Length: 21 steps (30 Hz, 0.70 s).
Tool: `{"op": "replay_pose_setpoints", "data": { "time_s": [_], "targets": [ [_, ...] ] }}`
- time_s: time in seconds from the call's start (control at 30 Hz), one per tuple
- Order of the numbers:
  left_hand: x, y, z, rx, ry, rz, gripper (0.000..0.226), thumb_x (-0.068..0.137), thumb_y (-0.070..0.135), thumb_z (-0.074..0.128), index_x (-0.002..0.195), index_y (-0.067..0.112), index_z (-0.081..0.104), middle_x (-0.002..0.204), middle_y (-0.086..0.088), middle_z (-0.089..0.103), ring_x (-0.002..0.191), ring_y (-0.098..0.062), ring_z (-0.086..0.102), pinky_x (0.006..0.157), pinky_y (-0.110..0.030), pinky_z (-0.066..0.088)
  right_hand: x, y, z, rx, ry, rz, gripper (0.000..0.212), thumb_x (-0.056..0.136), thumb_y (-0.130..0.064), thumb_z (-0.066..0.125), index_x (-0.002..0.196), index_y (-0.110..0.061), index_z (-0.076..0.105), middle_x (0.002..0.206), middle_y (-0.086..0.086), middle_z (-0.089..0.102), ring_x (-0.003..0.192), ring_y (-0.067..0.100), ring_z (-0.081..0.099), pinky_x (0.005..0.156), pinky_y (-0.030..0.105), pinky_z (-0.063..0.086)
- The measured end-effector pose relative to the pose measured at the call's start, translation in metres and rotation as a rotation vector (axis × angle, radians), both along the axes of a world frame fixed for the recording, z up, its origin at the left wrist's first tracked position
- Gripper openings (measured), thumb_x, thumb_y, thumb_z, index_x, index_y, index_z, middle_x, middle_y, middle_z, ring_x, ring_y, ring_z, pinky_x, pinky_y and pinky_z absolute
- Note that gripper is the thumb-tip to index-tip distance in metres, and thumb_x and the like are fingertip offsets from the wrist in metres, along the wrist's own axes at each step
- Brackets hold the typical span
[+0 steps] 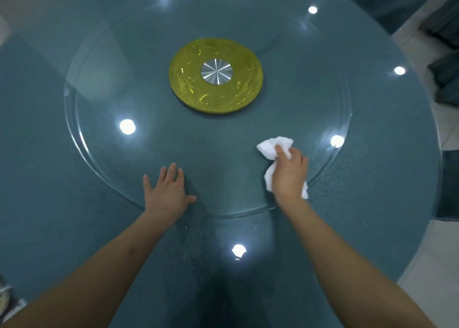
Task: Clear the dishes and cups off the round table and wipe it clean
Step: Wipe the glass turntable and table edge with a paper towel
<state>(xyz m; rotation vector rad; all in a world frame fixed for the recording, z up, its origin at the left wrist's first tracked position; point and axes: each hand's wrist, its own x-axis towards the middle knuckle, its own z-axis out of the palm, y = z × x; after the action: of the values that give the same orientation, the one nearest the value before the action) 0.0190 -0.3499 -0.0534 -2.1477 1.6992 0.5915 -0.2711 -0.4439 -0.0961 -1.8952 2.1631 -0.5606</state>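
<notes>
Head view, one frame. Round surface (372, 203) is teal under glass, carrying a glass turntable (99, 154) on a yellow hub (216, 96) with a metal cap (216, 71). No dishes or cups show on it, so clearing looks done and wiping is the step in hand. Right hand (289, 176) has its fingers curled round a crumpled white cloth (269, 145), which sits on the turntable's near right part, bunched ahead of and beneath the hand; judged: bunching gives a pad to press with. Left hand (169, 191) lies flat, fingers straight and spread, palm down just inside the turntable's near rim, holding nothing. Judged: it steadies the disc so that it does not spin under the wiping stroke. Fine specks or droplets (193, 231) lie on the surface near the body; unclear whether crumbs or moisture. Bright round spots are ceiling-lamp reflections (127, 126), not objects. Hard to make out: right fingertips beneath the cloth, and something pale at the lower-left frame edge (3, 300), cut off. Dark covered shapes (444, 79) at right, possibly chairs, are cropped.
</notes>
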Motion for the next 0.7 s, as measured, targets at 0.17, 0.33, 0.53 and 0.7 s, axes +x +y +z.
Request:
{"op": "replay_pose_setpoints", "data": {
  "time_s": [0.17,0.33,0.53,0.7],
  "targets": [
    [-0.035,-0.005,-0.003,-0.077,0.099,-0.083,0.099,0.089,0.075,0.052,0.163,0.026,0.007,0.172,0.003,-0.005,0.158,-0.018,-0.005,0.126,-0.052,0.009,0.058,0.072,0.000,0.006,0.006,0.533,0.061,0.078,-0.014,0.071,0.136,-0.028,0.061,0.127,0.008,0.060,0.098,0.033,0.052,0.083,0.040,0.047],
    [-0.027,-0.005,-0.011,-0.033,0.035,-0.055,0.108,0.086,0.077,0.052,0.163,0.028,-0.005,0.170,0.006,-0.018,0.157,-0.015,-0.013,0.124,-0.058,0.007,-0.025,-0.013,-0.008,-0.107,0.142,0.515,0.047,0.088,-0.020,0.055,0.134,-0.024,0.064,0.123,0.017,0.061,0.100,0.039,0.056,0.084,0.043,0.045],
    [-0.009,-0.009,-0.011,0.019,-0.009,-0.077,0.109,0.087,0.073,0.056,0.163,0.027,-0.008,0.169,0.005,-0.022,0.157,-0.018,-0.015,0.124,-0.062,0.002,0.002,-0.024,-0.005,0.005,0.024,0.099,0.049,0.088,-0.006,0.063,0.134,-0.020,0.064,0.132,0.022,0.057,0.108,0.045,0.051,0.092,0.046,0.044],
    [-0.002,-0.012,-0.002,0.001,-0.002,-0.123,0.103,0.087,0.081,0.045,0.163,0.027,0.001,0.171,0.004,-0.016,0.157,-0.023,-0.016,0.124,-0.059,-0.001,0.055,0.051,0.002,0.006,0.037,0.705,0.068,0.075,-0.008,0.078,0.138,-0.026,0.061,0.129,0.009,0.058,0.099,0.034,0.053,0.084,0.042,0.050]
  ]
}}
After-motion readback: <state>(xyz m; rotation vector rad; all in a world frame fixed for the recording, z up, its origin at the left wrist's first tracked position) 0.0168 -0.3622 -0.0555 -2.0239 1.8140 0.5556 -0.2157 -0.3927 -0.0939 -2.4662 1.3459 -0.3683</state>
